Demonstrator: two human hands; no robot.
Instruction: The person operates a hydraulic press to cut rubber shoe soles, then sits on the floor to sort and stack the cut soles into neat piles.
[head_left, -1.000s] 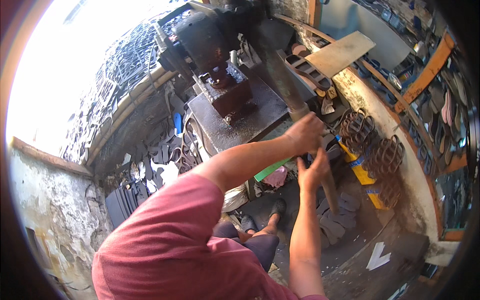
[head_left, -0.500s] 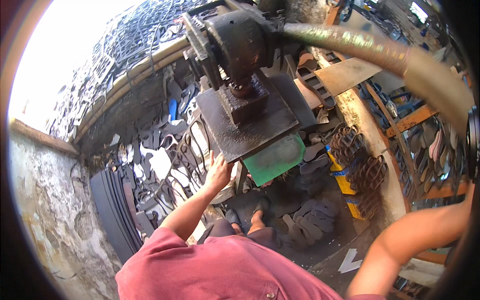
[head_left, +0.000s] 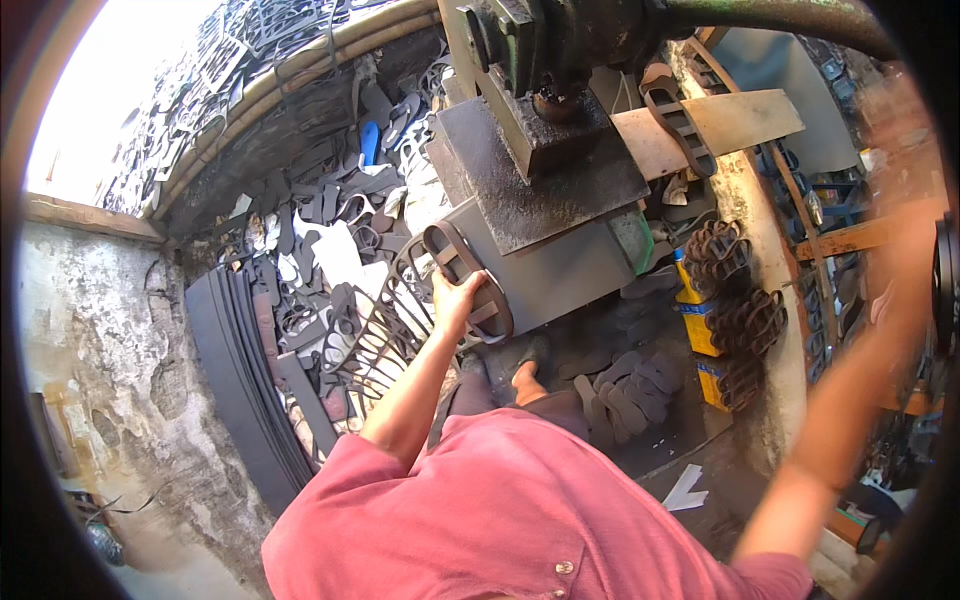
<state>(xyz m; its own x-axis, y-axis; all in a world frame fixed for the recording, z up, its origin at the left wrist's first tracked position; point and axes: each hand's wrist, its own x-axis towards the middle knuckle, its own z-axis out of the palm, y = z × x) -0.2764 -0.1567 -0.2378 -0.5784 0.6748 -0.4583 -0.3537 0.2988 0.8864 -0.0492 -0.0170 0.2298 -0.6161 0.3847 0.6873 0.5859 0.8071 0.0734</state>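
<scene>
Quick status, clock taken from the press plate. Left hand is at about 7:30, and we see its thumb and fingers pinching the near side of a brown sole-shaped frame. The frame overlaps the left end of a grey sheet; we can't tell if it's resting there or held just above. Sheet sticks out from under the plate toward 6.

Change: half a second back we have that hand at the plate's corner with no frame in it, and the green board bare on the near side. Now the sheet covers most of the board, leaving a corner at 4. A full second back both hands are on the lever, which now runs off toward 2.

Right hand is smeared by motion at 3; we can't tell whether its fingers are spread or closed, or on anything.

Our read: left is handling the frame alone, right is well apart, and the frame sits outside the plate's footprint.
</scene>
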